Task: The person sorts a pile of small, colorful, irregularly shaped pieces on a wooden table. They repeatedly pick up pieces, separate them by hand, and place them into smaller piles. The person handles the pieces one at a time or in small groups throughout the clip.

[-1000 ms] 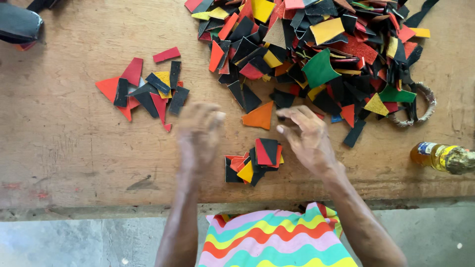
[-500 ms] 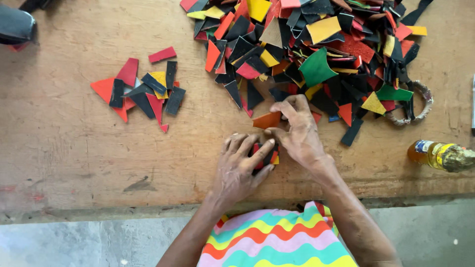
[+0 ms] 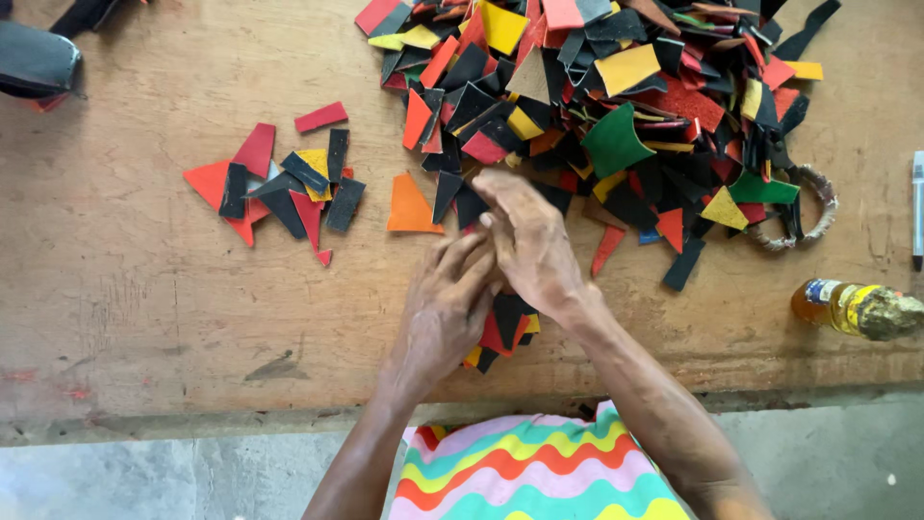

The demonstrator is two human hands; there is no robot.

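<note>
My left hand (image 3: 445,306) lies flat, fingers spread, on a small stack of red, black and yellow cut pieces (image 3: 500,332) near the table's front edge. My right hand (image 3: 527,239) rests over the left hand's fingertips and the stack's far side, its fingers reaching toward the big heap of coloured pieces (image 3: 616,106). Whether it holds a piece is hidden. An orange triangle (image 3: 409,207) lies just left of my hands.
A small group of red, black and yellow pieces (image 3: 279,183) lies at the left on the wooden table (image 3: 125,299). A small bottle (image 3: 857,308) lies at the right, a woven ring (image 3: 804,207) by the heap, a dark object (image 3: 34,60) top left.
Both hands closed in over the small stack, the left sliding onto it. The right hand then moved up over the left fingers. The orange triangle now lies exposed to the left.
</note>
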